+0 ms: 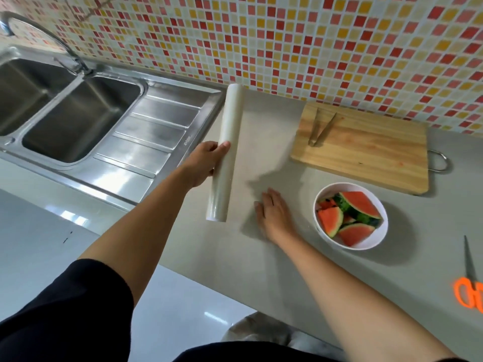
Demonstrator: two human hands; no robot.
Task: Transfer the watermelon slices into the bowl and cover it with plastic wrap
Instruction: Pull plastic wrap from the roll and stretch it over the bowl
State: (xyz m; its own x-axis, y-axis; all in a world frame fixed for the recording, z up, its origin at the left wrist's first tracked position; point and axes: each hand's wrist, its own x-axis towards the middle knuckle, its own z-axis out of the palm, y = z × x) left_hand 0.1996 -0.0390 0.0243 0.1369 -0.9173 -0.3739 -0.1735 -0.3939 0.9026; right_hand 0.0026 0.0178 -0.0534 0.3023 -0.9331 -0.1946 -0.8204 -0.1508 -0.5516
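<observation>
Two hands are at work on the wrapping step, since the fruit already sits in its dish. At the far left lies the steel sink (78, 118) with its ribbed drainer, idle. Next comes the left hand (206, 163), closed around the middle of the plastic wrap roll (226, 152), which it holds tilted above the counter (261, 270) with its near end toward the person. Beside it the right hand (273, 215) lies open and flat, palm down on the counter; it seems to pin the free edge of the film, though the film is too clear to make out. Just right of that hand stands the white bowl (321, 231), holding the watermelon slices (352, 215), uncovered. Behind it lie the cutting board (366, 152) and tongs (320, 129); the scissors (470, 286) lie at the far right edge. Likely next: draw out a sheet wide enough for the rim, cut it, and stretch it over the bowl.
</observation>
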